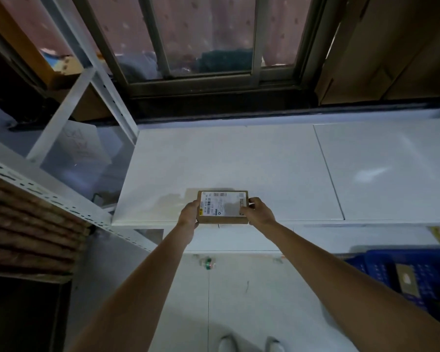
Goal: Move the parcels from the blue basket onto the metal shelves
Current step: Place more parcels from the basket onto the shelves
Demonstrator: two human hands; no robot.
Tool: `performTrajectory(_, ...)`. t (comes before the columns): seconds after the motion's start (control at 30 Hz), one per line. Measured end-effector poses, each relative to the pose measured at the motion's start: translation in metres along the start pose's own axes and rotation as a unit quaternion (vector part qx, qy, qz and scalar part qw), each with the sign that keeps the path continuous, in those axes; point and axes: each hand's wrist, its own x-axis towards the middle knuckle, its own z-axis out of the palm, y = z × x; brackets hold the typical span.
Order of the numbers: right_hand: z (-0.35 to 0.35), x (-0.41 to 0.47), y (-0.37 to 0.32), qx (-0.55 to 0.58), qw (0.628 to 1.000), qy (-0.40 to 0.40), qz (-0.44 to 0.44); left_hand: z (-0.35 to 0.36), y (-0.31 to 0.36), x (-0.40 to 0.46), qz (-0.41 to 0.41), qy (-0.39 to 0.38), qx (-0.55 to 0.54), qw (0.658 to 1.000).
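Head view shows both hands, left [188, 215] and right [259, 212], gripping a small labelled cardboard parcel [222, 207] at the white metal shelf's [239, 161] front edge; blue basket [381, 265] at four o'clock.

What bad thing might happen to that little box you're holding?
1. The box sits at the very front edge of the shelf, held between the left hand and right hand. If let go too soon, it might tip off onto the floor.
2. A small bottle lies on the floor below, near the feet. Stepping back toward the blue basket could mean treading on it and slipping.
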Motion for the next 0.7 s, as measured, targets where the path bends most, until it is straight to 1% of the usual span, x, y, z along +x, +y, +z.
performTrajectory(0.17, 0.000, -0.003, 0.002, -0.007, 1.000, -0.005, -0.012, -0.001, 0.000, -0.004, 0.010, 0.003, 0.017, 1.000)
performTrajectory(0.3, -0.012, -0.007, -0.002, -0.006, 1.000, -0.007, -0.011, -0.003, 0.014, -0.013, 0.032, 0.023, 0.035, 0.999)
performTrajectory(0.43, -0.032, -0.018, -0.007, -0.004, 1.000, 0.017, -0.014, -0.006, 0.033, -0.026, 0.057, 0.022, 0.068, 0.996)
performTrajectory(0.53, -0.045, -0.030, -0.007, 0.000, 1.000, 0.022, -0.014, -0.003, 0.044, -0.035, 0.085, 0.048, 0.109, 0.989)
performTrajectory(0.7, -0.090, -0.065, 0.002, 0.033, 0.998, 0.048, -0.026, 0.029, 0.066, -0.071, 0.141, 0.041, 0.114, 0.983)
